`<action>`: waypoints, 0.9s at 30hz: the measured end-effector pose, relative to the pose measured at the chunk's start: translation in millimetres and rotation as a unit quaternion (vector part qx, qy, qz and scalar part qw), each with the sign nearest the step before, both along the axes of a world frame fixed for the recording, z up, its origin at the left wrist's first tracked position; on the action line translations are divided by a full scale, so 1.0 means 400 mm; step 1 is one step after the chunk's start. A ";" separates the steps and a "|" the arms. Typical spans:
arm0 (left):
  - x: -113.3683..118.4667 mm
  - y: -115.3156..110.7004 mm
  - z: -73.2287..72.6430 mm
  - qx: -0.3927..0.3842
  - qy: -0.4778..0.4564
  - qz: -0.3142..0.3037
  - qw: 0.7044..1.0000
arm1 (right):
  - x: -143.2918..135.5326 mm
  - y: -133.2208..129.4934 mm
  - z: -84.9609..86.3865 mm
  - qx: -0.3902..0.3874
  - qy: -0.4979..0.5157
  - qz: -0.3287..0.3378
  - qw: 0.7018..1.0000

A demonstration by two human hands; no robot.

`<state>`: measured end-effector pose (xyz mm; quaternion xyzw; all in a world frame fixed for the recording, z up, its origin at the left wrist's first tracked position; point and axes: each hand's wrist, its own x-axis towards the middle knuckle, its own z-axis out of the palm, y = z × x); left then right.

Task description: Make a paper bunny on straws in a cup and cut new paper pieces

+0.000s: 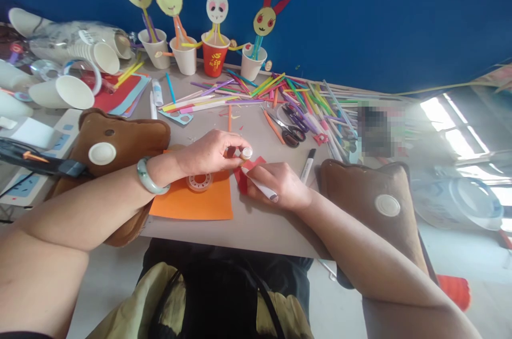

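Observation:
My left hand [212, 153], with a pale green bangle on its wrist, pinches a small round whitish piece [246, 153] between thumb and fingers. Just to the right, my right hand [280, 184] is closed around a white marker [262, 187], its tip side pointing up and left towards the small piece. Red paper [241, 181] lies beneath the two hands, partly covered by them. Orange paper [212, 203] lies below my left hand, with a clear tape roll [199, 182] on top. A second marker [308, 166] with a black cap rests beyond my right hand.
Scissors [288, 128] and many coloured sticks [256, 95] lie further back. Several paper cups, one a red cup [215, 59], hold rabbit-faced figures along the blue wall. Brown cushions [116, 139] flank my arms. More cups and coloured paper are at the left.

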<state>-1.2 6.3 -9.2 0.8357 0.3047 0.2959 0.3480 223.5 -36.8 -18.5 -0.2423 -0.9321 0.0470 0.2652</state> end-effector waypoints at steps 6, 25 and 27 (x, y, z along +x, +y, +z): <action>-0.001 0.003 -0.003 0.019 0.007 -0.006 1.000 | 0.013 0.006 0.001 -0.053 -0.012 -0.024 0.998; 0.007 -0.008 0.011 -0.010 0.042 0.032 0.999 | 0.014 0.014 0.000 -0.123 0.028 -0.059 0.990; 0.007 -0.009 0.013 -0.008 0.044 0.032 0.999 | 0.014 0.013 0.000 -0.123 0.026 -0.062 0.990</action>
